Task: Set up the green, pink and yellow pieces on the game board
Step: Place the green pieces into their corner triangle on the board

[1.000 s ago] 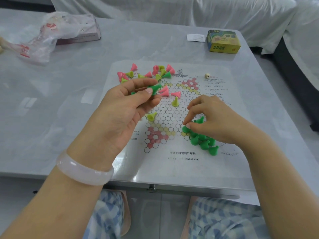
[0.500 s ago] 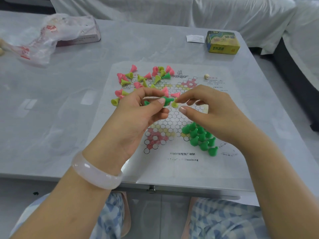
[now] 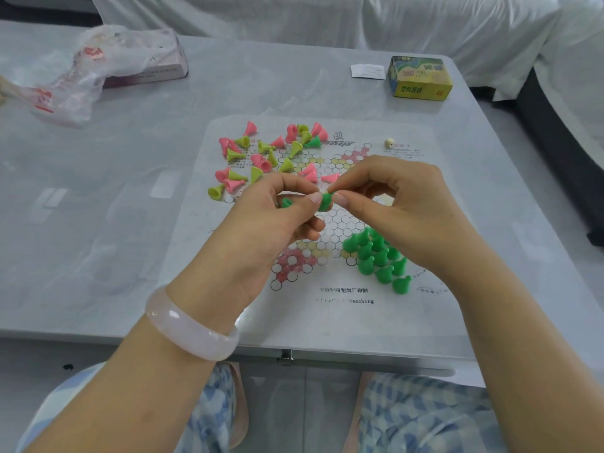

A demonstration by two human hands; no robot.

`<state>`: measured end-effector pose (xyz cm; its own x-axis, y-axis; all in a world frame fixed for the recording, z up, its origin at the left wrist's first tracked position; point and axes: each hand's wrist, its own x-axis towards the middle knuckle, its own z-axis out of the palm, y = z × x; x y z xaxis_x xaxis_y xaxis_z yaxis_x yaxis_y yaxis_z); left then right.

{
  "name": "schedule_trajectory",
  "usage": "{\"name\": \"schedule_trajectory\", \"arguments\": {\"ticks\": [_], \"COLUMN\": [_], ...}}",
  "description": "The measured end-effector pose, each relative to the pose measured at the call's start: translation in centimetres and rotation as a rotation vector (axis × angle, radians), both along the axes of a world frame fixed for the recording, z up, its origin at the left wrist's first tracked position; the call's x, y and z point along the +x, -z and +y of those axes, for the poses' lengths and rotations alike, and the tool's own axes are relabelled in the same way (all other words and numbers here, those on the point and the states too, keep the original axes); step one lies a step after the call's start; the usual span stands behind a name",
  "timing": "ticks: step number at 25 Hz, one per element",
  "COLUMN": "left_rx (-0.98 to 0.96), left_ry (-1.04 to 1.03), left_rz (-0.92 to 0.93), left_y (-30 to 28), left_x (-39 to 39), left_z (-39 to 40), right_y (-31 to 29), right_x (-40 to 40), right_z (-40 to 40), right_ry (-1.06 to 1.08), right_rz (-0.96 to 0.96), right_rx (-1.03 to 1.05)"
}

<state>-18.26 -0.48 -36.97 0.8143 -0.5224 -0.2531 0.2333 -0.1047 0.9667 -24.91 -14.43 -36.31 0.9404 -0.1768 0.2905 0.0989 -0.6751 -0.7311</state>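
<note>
**Small green cone passing between two hands**

Above the game board (image 3: 327, 308), the left hand (image 3: 261, 230) and right hand (image 3: 402, 210) both pinch one green piece (image 3: 325, 201) with thumb and forefinger; another green piece (image 3: 287, 202) sits in the left hand's curled fingers. It looks like light, hard, smooth plastic, likely to slip or tip, so taking it by the narrow top seems best. Placed green pieces (image 3: 376, 256) cluster at the near right; pink and yellow pieces (image 3: 261, 155) lie loose farther back.

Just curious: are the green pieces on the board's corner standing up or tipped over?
Standing: the green pieces sit base down, rounded tips up, packed together.
</note>
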Motion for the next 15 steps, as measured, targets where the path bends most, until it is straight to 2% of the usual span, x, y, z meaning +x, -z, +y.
{"name": "schedule_trajectory", "arguments": {"ticks": [2,4,8,15], "left_rx": [0.042,0.026,-0.126,-0.199], "left_ry": [-0.023,-0.092,-0.156,-0.155], "left_rz": [-0.035,-0.025,0.126,0.162], "left_y": [0.1,0.2,0.1,0.1], "left_x": [0.2,0.7,1.4,1.4], "left_z": [0.1,0.4,0.8,0.5], "right_y": [-0.1,0.1,0.6,0.9], "right_x": [-0.1,-0.3,-0.8,-0.9], "right_z": [-0.5,-1.1,-1.5,-1.2], "right_ry": [0.016,0.013,-0.051,-0.067], "right_rz": [0.065,0.212,0.439,0.503], "right_rx": [-0.037,-0.14,-0.334,-0.383]}}
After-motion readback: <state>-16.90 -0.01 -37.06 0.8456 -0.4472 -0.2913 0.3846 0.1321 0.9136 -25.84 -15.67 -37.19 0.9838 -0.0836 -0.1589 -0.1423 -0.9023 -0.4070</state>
